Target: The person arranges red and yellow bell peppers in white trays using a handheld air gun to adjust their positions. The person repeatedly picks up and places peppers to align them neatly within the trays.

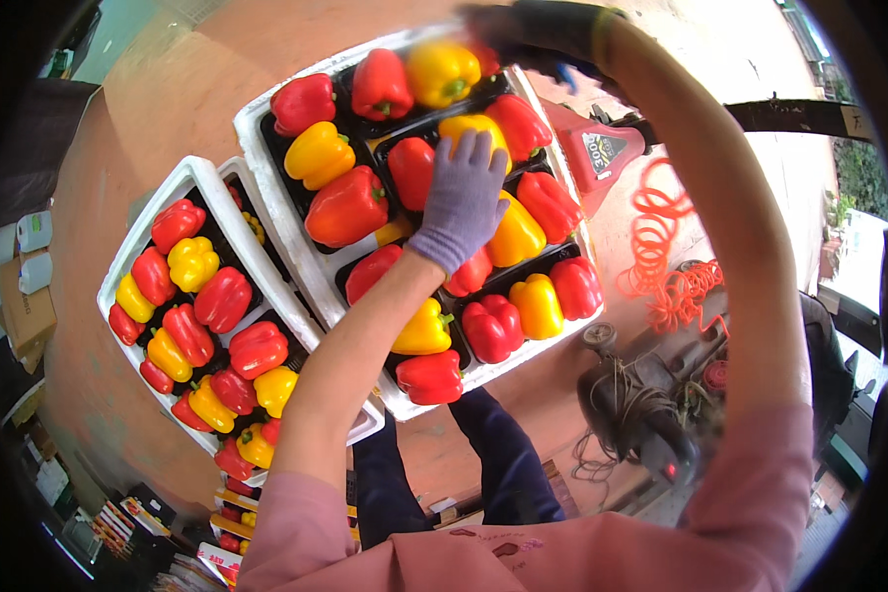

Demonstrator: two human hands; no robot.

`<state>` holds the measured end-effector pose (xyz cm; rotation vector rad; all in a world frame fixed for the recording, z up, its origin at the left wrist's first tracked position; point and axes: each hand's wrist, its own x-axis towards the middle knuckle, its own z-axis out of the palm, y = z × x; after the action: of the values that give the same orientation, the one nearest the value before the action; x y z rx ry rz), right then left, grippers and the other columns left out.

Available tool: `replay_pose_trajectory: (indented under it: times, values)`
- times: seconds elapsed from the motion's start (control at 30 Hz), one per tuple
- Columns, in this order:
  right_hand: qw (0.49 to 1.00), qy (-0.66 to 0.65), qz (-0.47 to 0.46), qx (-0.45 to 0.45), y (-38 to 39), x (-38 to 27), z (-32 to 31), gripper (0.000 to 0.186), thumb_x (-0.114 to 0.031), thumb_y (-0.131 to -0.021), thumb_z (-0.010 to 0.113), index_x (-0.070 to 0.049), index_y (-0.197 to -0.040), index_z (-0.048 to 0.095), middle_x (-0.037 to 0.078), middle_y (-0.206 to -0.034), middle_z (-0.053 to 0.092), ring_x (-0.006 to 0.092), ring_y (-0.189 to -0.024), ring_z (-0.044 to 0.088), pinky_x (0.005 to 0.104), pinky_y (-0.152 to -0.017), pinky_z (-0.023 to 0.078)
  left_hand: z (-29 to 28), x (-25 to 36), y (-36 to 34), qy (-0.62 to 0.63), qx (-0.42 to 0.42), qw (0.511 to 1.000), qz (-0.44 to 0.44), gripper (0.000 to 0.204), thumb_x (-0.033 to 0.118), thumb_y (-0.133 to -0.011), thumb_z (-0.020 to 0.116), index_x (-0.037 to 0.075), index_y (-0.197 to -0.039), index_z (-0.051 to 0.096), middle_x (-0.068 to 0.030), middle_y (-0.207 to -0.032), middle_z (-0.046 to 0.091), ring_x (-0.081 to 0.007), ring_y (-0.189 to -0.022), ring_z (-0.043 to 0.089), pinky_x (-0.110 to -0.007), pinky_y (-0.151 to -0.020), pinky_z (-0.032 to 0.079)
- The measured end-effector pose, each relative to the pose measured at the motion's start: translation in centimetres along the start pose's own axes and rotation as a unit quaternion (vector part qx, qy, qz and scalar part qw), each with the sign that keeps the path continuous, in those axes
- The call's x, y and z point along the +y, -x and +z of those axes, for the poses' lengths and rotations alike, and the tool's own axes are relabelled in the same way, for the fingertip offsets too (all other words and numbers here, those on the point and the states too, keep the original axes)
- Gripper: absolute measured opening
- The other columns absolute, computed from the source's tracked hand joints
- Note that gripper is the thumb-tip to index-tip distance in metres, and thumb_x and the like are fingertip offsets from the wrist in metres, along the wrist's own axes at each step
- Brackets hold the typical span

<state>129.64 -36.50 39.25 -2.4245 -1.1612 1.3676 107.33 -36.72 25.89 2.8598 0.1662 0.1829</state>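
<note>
Peppers (434, 197), red and yellow, fill the white foam crate (266, 173) held up in front of the person. The left hand (461, 202), in a grey knit glove, lies flat on top of them near the crate's middle, fingers spread wide and pressing on a yellow pepper (474, 128) and its neighbours rather than closed around any one of them. The right hand (538, 37), in a dark glove, reaches over the crate's far edge; it is blurred and partly cut off by the rim, so I cannot tell whether its fingers are gripping the foam or only resting there.

It looks like a settling or checking step: the peppers are being pressed level in their black trays (365, 128). A next move would call for a firm hold on the far rim and gentle, even pressure, since the fruit bruises and the foam wall could crack.

By count, the near crate shows about ten red and eight yellow peppers, some probably hidden under the arm. A second foam crate (128, 257), just beside it to the left and lower, holds roughly eleven red and seven yellow. An orange coiled hose (661, 257) lies on the floor to the right.
</note>
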Motion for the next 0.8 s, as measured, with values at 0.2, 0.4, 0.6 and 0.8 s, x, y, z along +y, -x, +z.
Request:
replay_pose_trajectory:
  times: [0.2, 0.4, 0.6, 0.8]
  values:
    - [0.963, -0.168, 0.183, 0.104, 11.7, 12.6, 2.0, 0.063, -0.068, -0.096, 0.046, -0.011, -0.069, 0.056, -0.003, -0.051, 0.044, 0.005, -0.039, 0.038, 0.0234, -0.035, 0.031, 1.6, -1.5, -4.9, -0.078, -0.029, 0.997, -0.002, 0.074, 0.046, -0.067, 0.083, 0.012, -0.128, 0.056, -0.014, -0.131, 0.05, -0.0312, -0.124, 0.047, -0.05, -0.095, 0.041]
    - [0.939, -0.257, 0.228, 0.02, 16.7, 15.1, 9.1, 0.066, -0.068, -0.095, 0.044, -0.006, -0.077, 0.058, 0.001, -0.057, 0.048, 0.0115, -0.04, 0.046, 0.0281, -0.035, 0.039, 2.6, -4.3, -6.6, -0.027, -0.059, 0.996, 0.057, 0.08, 0.051, -0.068, 0.079, 0.013, -0.134, 0.054, -0.0166, -0.134, 0.053, -0.0338, -0.119, 0.056, -0.046, -0.096, 0.046]
    - [0.949, -0.25, 0.12, -0.15, 14.8, 10.3, 12.2, 0.066, -0.066, -0.097, 0.042, -0.006, -0.074, 0.058, 0.002, -0.053, 0.046, 0.0136, -0.04, 0.046, 0.0307, -0.036, 0.041, 3.6, -7.9, -7.5, 0.284, -0.131, 0.946, 0.087, 0.056, 0.039, -0.082, 0.072, 0.007, -0.127, 0.06, -0.017, -0.124, 0.062, -0.0323, -0.115, 0.059, -0.041, -0.1, 0.047]
    - [0.938, -0.318, 0.123, 0.066, 12.9, 10.2, 5.2, 0.062, -0.066, -0.094, 0.05, -0.009, -0.072, 0.059, -0.001, -0.048, 0.044, 0.0083, -0.034, 0.042, 0.023, -0.033, 0.037, 3.9, -4.7, -3.4, 0.106, 0.009, 0.994, 0.027, 0.052, 0.029, -0.084, 0.069, 0.007, -0.129, 0.057, -0.0179, -0.13, 0.057, -0.0347, -0.121, 0.055, -0.044, -0.103, 0.044]
